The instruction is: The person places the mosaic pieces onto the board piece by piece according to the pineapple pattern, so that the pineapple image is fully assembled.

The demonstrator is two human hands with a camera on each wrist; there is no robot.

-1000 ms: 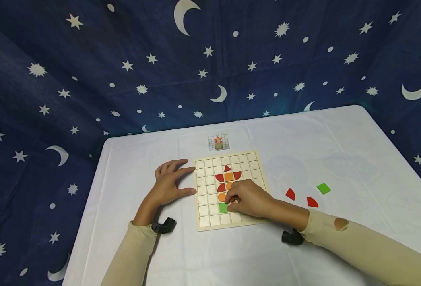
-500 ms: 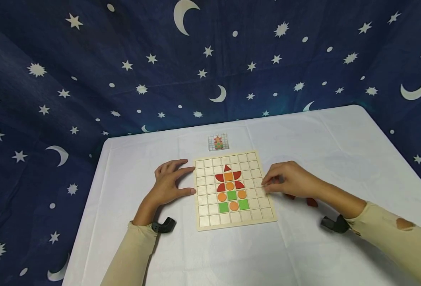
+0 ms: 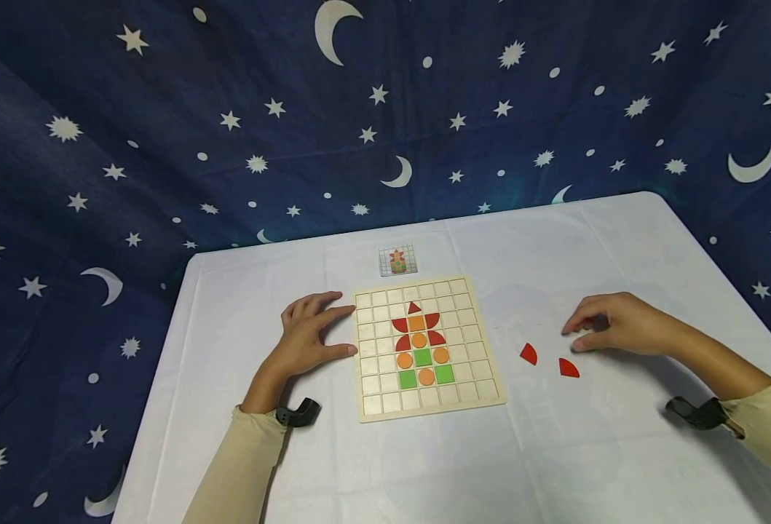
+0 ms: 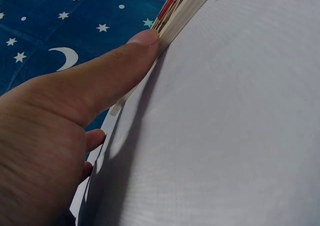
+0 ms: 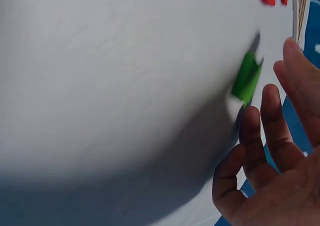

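Note:
A pale wooden grid board [image 3: 375, 405] holds red, orange and green flat pieces, with a red triangle [image 3: 414, 308] at the top. Left of it, my left hand [image 3: 306, 338] has thumb and index finger spread, their tips at the board's left edge; the thumb [image 4: 127, 56] meets that edge in the left wrist view. My right hand [image 3: 627, 327] is low over the cloth at right, fingers loosely bent and apart from the thumb. A green square [image 5: 246, 78] lies just beyond its fingertips in the right wrist view, hidden under the hand in the head view.
Two red quarter-circle pieces, one nearer the board [image 3: 528, 354] and one further right [image 3: 568, 367], lie on the white tablecloth [image 3: 424, 473]. A small pattern card [image 3: 398, 260] sits behind the board. A dark blue star-printed curtain [image 3: 333, 131] hangs past the table's far edge.
My right hand has left the board's lower middle and travelled right, past the red quarter circles. A green square now shows on the board where it was. The left hand stays put.

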